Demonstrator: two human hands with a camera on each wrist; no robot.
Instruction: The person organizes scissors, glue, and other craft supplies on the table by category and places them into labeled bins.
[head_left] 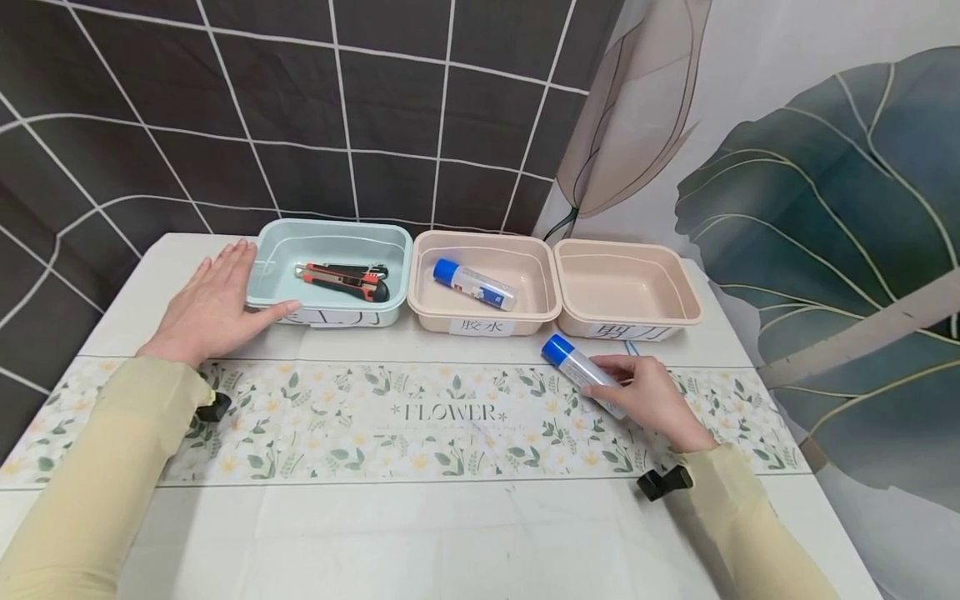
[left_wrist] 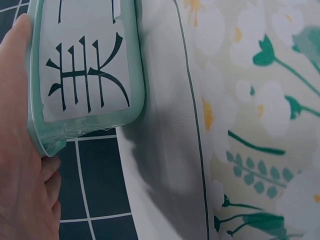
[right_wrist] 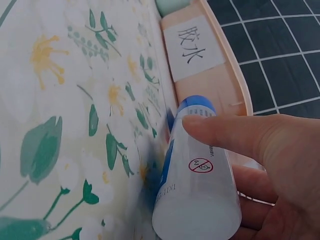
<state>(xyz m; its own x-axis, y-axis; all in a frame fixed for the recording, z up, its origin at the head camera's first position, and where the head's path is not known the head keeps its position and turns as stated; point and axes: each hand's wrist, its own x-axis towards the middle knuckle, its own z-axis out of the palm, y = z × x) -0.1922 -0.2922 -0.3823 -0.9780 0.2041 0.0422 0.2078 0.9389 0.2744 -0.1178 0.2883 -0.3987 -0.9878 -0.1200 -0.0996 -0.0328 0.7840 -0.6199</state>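
Note:
My right hand [head_left: 648,392] holds a clear glue bottle [head_left: 566,365] with a blue cap, tilted above the floral strip in front of the bins. In the right wrist view the thumb lies along the bottle [right_wrist: 197,200], with the other fingers partly hidden behind it. My left hand [head_left: 210,304] rests at the left end of the light-blue bin [head_left: 330,232], fingers straight along its side and thumb across the front rim. In that bin lie red-and-black utility knives [head_left: 348,283]. Another glue bottle [head_left: 476,285] lies in the middle pink bin [head_left: 423,312].
A second pink bin [head_left: 626,283], with a paper label [head_left: 626,332] on its front, stands at the right of the row. The bins stand side by side on a white table [head_left: 375,533]. Behind them hang a dark grid-patterned cloth [head_left: 390,100] and a leaf-patterned one.

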